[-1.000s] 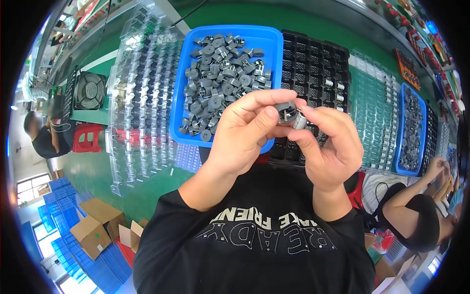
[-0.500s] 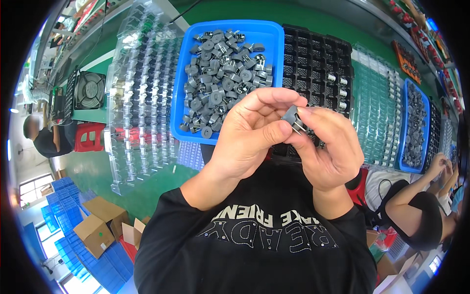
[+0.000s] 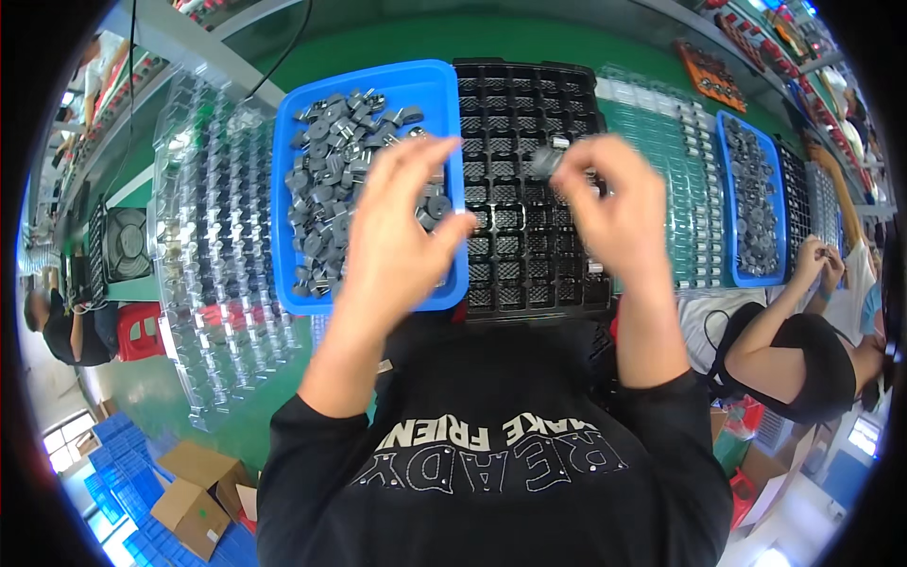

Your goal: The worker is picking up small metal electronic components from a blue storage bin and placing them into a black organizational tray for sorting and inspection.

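You get bright, fairly even light over the bench [image 3: 397, 38], with soft shadows. The window [image 3: 68, 439] at lower left burns out to white, glare speckles the clear tray [image 3: 213, 246], and small glints dot the black tray [image 3: 491, 274]. Motion smears your left grip [image 3: 397, 222] and right grip [image 3: 619, 203], and the part [image 3: 545, 163] at the right one is too blurred to make out. The tub [image 3: 435, 85] looks crisper; your shirt [image 3: 472, 378] sinks to near-black. Outward, straight edges bow, soften and end in a black rim.
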A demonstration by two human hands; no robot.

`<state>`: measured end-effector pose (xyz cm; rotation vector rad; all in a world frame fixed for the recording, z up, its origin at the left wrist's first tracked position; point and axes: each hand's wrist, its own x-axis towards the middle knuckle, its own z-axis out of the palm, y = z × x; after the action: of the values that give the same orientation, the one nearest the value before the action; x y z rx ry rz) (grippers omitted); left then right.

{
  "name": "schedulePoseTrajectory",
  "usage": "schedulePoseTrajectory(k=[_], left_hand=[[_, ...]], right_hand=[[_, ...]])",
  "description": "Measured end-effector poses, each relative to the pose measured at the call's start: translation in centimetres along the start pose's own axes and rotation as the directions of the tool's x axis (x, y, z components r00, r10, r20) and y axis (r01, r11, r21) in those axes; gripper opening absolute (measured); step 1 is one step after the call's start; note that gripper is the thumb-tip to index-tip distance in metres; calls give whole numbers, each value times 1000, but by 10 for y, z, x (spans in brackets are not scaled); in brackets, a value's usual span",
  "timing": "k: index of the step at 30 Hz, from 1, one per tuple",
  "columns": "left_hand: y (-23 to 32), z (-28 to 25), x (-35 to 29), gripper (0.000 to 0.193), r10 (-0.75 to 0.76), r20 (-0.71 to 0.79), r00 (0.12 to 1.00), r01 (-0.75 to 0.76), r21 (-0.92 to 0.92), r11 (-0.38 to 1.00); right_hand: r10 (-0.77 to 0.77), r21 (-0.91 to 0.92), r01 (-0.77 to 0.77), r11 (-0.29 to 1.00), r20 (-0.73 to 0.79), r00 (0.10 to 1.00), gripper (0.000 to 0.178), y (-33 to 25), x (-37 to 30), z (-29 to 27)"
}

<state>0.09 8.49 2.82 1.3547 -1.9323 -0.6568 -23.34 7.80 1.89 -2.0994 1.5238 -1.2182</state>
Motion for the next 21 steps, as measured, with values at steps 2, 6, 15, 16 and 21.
schedulePoseTrajectory(k=[2, 6, 15, 16, 21], left_hand=[[-28, -1, 26, 47, 90, -42, 995, -71, 342, 937], [-52, -7, 58, 38, 5, 134, 991, -73, 506, 859], [-47, 6, 76, 23, -254, 172, 952, 86, 647, 757], [-47, 7, 76, 23, -284, 163, 945, 99, 686, 721], [-67, -7, 72, 22, -332, 132, 934, 189, 606, 773]], right_hand=[[58, -357, -41, 933, 37, 998, 7, 53, 17, -10], [136, -608, 53, 792, 260, 956, 11, 84, 40, -6], [68, -696, 227, 681, 369, 927, 15, 102, 48, 0], [66, -695, 229, 682, 370, 927, 15, 101, 51, -6], [401, -469, -358, 807, -8, 916, 28, 134, 56, -62]])
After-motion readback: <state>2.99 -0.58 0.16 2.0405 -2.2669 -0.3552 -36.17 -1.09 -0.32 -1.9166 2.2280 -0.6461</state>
